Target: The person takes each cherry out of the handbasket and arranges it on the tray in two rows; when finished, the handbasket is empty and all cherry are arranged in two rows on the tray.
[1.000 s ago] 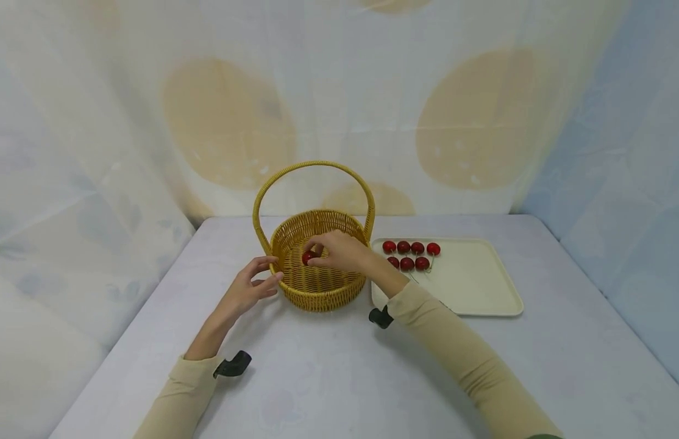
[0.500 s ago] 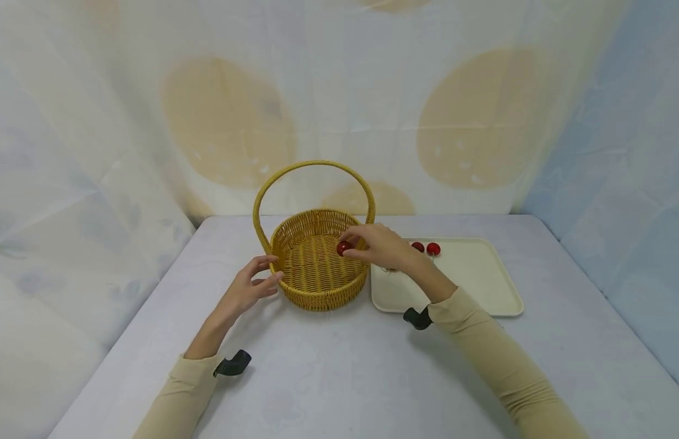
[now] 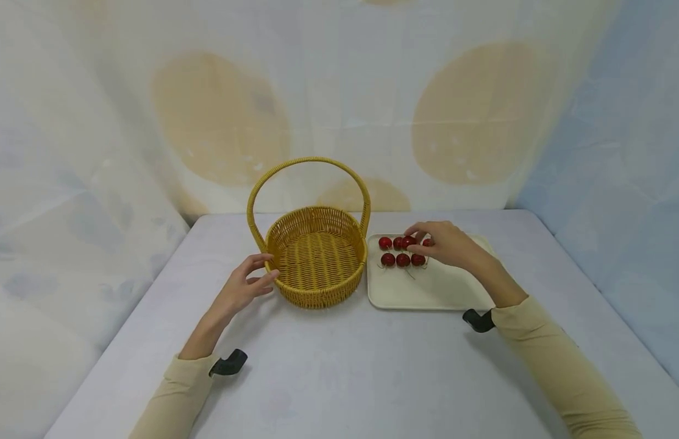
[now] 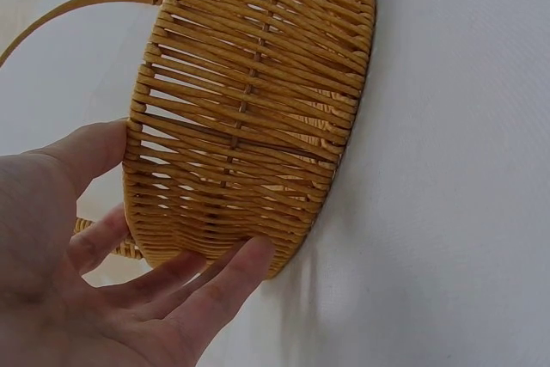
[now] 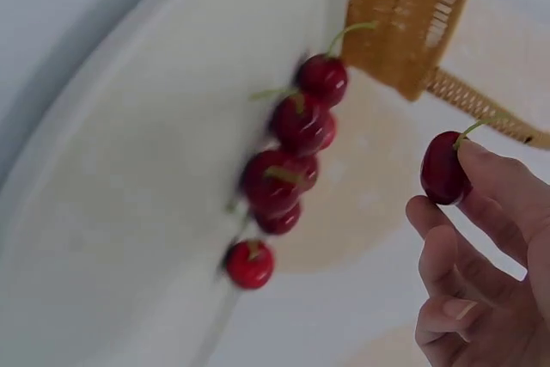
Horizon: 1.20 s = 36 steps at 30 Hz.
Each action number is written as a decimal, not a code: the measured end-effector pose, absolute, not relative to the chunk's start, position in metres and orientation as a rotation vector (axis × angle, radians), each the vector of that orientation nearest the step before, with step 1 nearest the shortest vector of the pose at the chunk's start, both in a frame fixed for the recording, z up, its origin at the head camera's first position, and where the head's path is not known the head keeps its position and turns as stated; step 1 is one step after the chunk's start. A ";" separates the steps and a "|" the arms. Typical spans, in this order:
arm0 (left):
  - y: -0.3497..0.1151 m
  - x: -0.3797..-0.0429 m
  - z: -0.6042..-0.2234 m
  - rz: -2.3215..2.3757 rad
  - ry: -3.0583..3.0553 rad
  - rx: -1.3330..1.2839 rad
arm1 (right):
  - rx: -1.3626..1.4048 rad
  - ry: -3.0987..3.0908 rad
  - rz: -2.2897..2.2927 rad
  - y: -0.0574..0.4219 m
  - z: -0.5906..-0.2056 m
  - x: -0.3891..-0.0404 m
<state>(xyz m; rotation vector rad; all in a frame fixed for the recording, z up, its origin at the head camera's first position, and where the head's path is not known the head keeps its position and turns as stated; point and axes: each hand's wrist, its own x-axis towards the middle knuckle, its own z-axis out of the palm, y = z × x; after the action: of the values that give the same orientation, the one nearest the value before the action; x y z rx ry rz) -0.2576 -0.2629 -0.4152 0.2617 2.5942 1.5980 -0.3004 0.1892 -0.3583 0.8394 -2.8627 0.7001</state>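
My right hand [image 3: 446,244] pinches a dark red cherry [image 5: 444,168] by thumb and fingertips, its green stem showing by the thumb. It is over the back part of a cream tray [image 3: 449,289]. Several cherries [image 3: 403,260] with stems lie on that tray in two short rows, partly overlapped by my hand in the head view. To the left stands a yellow-brown wicker basket [image 3: 317,262] with a tall arched handle, its woven floor bare. My left hand [image 3: 242,291] touches the basket's left rim with thumb and forefinger, the other fingers spread along its outer wall.
The basket's handle [image 3: 309,160] rises high above the rim. A pale cloth covers the table [image 3: 339,372], and patterned curtains [image 3: 350,97] hang behind and at both sides. A black curved piece [image 3: 479,320] sticks out at the right cuff.
My right hand has carried the cherry from inside the basket, over its right rim, to above the tray. My left hand stays at the basket's rim. The head view has shifted slightly.
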 end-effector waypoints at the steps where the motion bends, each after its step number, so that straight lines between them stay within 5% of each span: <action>1: -0.263 -0.258 -0.415 1.600 2.594 0.263 | 0.831 -2.870 0.688 0.195 -0.361 -0.300; 36: -0.261 -0.255 -0.417 1.523 2.638 0.274 | 0.772 -3.023 0.629 0.241 -0.413 -0.309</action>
<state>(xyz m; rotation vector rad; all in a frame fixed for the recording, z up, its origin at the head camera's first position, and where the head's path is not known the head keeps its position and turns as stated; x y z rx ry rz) -0.2546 -0.2612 -0.4172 0.2744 2.6382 1.5233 -0.3090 0.2406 -0.4127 0.7717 -3.0229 0.6286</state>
